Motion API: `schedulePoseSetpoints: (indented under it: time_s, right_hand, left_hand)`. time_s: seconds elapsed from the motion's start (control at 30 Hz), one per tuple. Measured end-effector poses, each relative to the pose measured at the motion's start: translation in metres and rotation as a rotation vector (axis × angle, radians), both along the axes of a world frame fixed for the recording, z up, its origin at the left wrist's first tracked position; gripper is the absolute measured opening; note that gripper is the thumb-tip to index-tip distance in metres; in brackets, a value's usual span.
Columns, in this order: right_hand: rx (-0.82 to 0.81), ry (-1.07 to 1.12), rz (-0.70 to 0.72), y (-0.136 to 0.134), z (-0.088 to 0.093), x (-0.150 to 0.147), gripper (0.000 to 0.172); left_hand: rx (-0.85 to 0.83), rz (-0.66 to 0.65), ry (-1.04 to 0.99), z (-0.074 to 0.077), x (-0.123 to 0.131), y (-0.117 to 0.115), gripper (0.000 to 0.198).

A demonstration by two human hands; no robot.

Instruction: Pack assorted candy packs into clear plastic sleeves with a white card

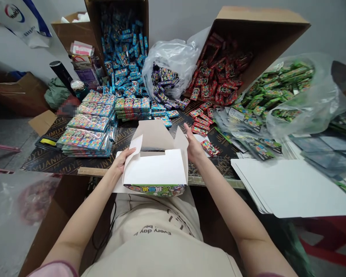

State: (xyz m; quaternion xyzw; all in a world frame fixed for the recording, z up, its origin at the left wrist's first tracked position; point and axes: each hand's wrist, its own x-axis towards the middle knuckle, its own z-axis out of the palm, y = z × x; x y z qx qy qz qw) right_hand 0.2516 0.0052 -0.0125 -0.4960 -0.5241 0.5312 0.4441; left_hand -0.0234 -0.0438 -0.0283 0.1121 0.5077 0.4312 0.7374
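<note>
An unfolded carton (154, 168), white inside with a printed green edge, sits at the table's front edge against my lap. Its flaps stand up around the opening. My left hand (123, 158) pinches the carton's left flap between thumb and fingers. Against the outside of the right flap rests my right hand (194, 147), its visible fingers stretched out and partly hidden by the flap. Just beyond the right hand lie loose red candy packets (202, 125). Stacks of clear-wrapped packs (88, 127) stand to the left of the carton.
Cardboard boxes hold blue packets (127, 61) and red packets (225, 77) at the back. Between them is a plastic bag of purple packets (165, 79). A bag of green packets (282, 88) stands at right, behind flat white card sheets (300, 188). A black bottle (62, 75) stands at left.
</note>
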Motion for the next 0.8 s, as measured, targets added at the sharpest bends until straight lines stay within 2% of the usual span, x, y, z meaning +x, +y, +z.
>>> schedulePoseSetpoints:
  time_s: [0.17, 0.27, 0.4, 0.53, 0.6, 0.67, 0.7, 0.8]
  right_hand:
    - [-0.162, 0.088, 0.034, -0.030, -0.008, 0.008, 0.085]
    - [-0.214, 0.043, 0.095, -0.035, -0.004, 0.006, 0.105]
    - [-0.137, -0.116, 0.127, -0.018, 0.006, -0.001, 0.132]
    - [-0.027, -0.202, 0.207, -0.005, 0.000, -0.014, 0.140]
    - [0.058, -0.258, 0.206, -0.005, -0.008, -0.020, 0.140]
    - [0.123, -0.280, 0.171, -0.007, -0.017, -0.023, 0.127]
    - [0.124, -0.261, 0.144, -0.008, -0.020, -0.023, 0.114]
    - [0.016, -0.137, 0.035, -0.012, -0.026, -0.022, 0.057]
  left_hand:
    - [0.072, 0.054, 0.067, -0.005, 0.008, 0.000, 0.052]
    - [0.161, 0.076, 0.188, -0.009, 0.013, -0.002, 0.062]
    - [0.225, 0.073, 0.324, -0.012, 0.014, -0.008, 0.077]
    - [0.243, 0.077, 0.393, -0.014, 0.012, -0.012, 0.104]
    - [0.275, 0.056, 0.395, -0.014, 0.012, -0.012, 0.109]
    - [0.364, 0.054, 0.396, -0.015, 0.012, -0.011, 0.103]
    - [0.418, 0.056, 0.395, -0.016, 0.012, -0.010, 0.097]
    - [0.485, 0.091, 0.371, -0.021, 0.013, -0.005, 0.067]
